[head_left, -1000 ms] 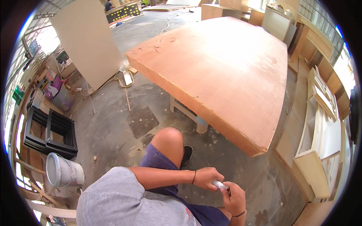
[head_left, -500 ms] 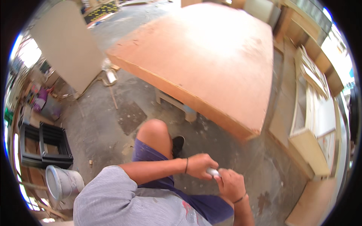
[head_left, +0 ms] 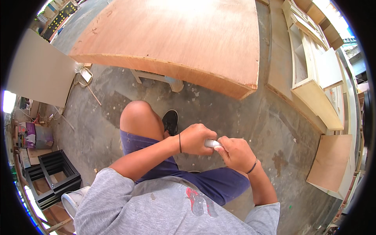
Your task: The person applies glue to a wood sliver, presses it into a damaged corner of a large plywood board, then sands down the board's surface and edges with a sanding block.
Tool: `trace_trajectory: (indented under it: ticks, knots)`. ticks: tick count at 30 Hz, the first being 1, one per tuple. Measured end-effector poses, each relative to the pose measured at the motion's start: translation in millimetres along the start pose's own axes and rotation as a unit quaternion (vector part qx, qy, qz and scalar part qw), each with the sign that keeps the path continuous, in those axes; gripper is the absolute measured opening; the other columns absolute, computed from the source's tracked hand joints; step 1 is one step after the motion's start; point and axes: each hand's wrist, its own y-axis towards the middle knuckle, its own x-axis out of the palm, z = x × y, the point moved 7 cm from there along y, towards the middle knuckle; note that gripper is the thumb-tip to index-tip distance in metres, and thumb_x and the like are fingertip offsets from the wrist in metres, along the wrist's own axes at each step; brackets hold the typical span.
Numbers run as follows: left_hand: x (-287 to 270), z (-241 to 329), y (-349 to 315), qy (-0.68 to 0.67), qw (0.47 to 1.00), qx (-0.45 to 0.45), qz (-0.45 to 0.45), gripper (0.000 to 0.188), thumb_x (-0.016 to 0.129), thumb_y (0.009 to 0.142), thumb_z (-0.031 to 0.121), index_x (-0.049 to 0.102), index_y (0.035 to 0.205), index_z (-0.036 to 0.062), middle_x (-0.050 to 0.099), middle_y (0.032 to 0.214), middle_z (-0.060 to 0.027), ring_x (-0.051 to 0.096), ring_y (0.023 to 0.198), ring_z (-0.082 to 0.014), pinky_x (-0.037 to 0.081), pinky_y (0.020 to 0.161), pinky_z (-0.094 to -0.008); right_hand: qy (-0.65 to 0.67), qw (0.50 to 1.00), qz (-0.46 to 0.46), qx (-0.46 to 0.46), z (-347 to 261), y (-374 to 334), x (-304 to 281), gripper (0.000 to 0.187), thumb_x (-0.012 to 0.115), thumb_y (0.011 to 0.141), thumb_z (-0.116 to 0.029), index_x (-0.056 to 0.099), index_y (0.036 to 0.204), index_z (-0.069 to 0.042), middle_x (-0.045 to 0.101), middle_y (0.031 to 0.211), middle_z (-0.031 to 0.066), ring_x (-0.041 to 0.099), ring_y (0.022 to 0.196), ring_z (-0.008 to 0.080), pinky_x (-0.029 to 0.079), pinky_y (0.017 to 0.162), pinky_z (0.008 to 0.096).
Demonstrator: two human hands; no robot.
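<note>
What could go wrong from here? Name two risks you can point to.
The small white object, gripped between the left hand and right hand, might slip and drop onto the floor.
The wooden slab juts out ahead; leaning forward, the person could bump it.

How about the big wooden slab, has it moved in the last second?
No. The wooden slab shifts up and left in the picture, but the dark floor patch shifts with it: the camera moved, the slab apparently didn't.
</note>
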Motion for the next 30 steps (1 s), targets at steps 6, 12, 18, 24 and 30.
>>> trace_trajectory:
  ticks: [6,12,18,24,30]
  knots:
    - [1.1,3.2,-0.6,0.016,1.000,0.015,-0.020,0.017,0.072,0.061,0.018,0.062,0.068,0.0058,0.060,0.062,-0.0126,0.059,0.058,-0.0326,0.047,0.053,-0.0380,0.038,0.999,-0.023,-0.005,0.5,-2.8,4.0,0.018,0.057,0.089,-0.020,0.052,0.083,-0.004,0.055,0.065,0.0158,0.056,0.060,0.0366,0.042,0.053,0.0430]
    - [-0.9,4.3,0.8,0.058,0.998,0.028,-0.010,0.019,0.073,0.062,0.021,0.061,0.067,0.0072,0.060,0.061,-0.0110,0.060,0.058,-0.0321,0.046,0.052,-0.0387,0.094,0.995,-0.017,0.018,4.7,-2.7,9.5,0.021,0.054,0.091,-0.022,0.051,0.082,-0.003,0.056,0.064,0.0175,0.056,0.060,0.0386,0.042,0.054,0.0444]
    - [-6.3,8.5,1.7,0.073,0.995,0.053,0.051,0.024,0.075,0.067,0.025,0.059,0.070,0.0074,0.059,0.065,-0.0092,0.060,0.059,-0.0317,0.046,0.052,-0.0379,0.181,0.980,0.055,0.057,10.4,-3.3,8.4,0.023,0.056,0.091,-0.023,0.054,0.085,-0.001,0.052,0.058,0.0145,0.053,0.050,0.0267,0.041,0.050,0.0364]
    - [-29.3,20.9,3.8,-0.036,0.983,0.000,0.179,0.039,0.075,0.070,0.023,0.053,0.097,0.0065,0.057,0.077,-0.0117,0.059,0.068,-0.0306,0.046,0.058,-0.0355,0.319,0.901,0.289,0.059,9.5,4.3,-9.1,0.022,0.070,0.085,-0.020,0.060,0.083,-0.001,0.054,0.066,-0.0043,0.044,0.059,0.0021,0.036,0.050,0.0191]
    - [-41.6,17.4,-3.6,0.006,0.982,-0.024,0.188,0.061,0.077,0.067,0.023,0.045,0.117,0.0067,0.049,0.108,-0.0147,0.056,0.083,-0.0269,0.047,0.070,-0.0354,0.371,0.870,0.321,0.049,10.7,15.6,10.0,0.024,0.066,0.089,-0.024,0.060,0.087,0.000,0.054,0.071,-0.0015,0.046,0.065,0.0044,0.038,0.058,0.0193]
